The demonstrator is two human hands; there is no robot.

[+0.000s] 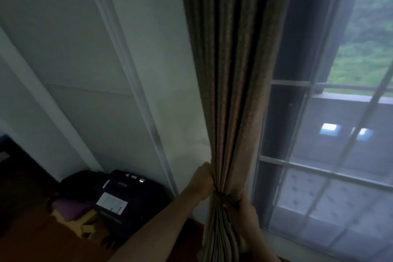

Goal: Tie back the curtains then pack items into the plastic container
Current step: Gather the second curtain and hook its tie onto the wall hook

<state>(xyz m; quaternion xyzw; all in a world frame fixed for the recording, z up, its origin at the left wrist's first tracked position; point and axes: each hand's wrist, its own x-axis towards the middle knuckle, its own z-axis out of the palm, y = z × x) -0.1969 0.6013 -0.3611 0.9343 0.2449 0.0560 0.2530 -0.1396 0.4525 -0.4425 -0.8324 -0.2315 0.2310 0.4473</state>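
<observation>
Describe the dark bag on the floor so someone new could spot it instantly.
Start at the tall brown pleated curtain beside the window and drop to the wooden floor on its left, in the corner below the white wall. The black fabric bag lies there. Unlike the purple and yellow items beside it, it carries a white rectangular label.

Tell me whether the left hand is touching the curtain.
Touching. The head view shows the left hand closed around the gathered curtain from its left side, fingers pressed into the folds.
</observation>
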